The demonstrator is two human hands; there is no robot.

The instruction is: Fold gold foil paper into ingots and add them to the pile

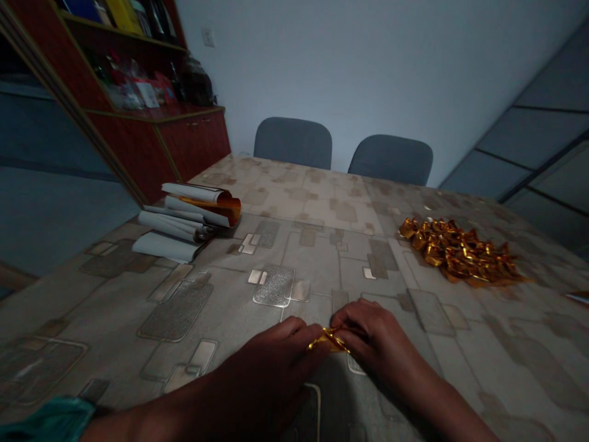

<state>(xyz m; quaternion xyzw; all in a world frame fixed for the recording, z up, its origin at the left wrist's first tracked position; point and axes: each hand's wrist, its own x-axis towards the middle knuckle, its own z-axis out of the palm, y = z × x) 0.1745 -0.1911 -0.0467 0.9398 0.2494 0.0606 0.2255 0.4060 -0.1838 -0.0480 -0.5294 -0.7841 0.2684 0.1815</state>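
Observation:
Near the front of the patterned table, a small piece of gold foil paper [332, 341] is held between my two hands. My left hand [288, 356] pinches its left end, with the fingers closed. On the other end, the fingers of my right hand [368, 331] are closed as well. The piece looks folded, with shiny raised edges; its underside is hidden. To the right lies a cluster of folded gold foil pieces [464, 252]. At the left, a stack of curled sheets [179, 224] shows grey backs and some gold inside.
Two grey chairs [293, 142] stand behind the far edge of the table [317, 196]. A red-brown cabinet [193, 144] with items on its shelves is at the back left. At the right table edge lies a small flat object [580, 297].

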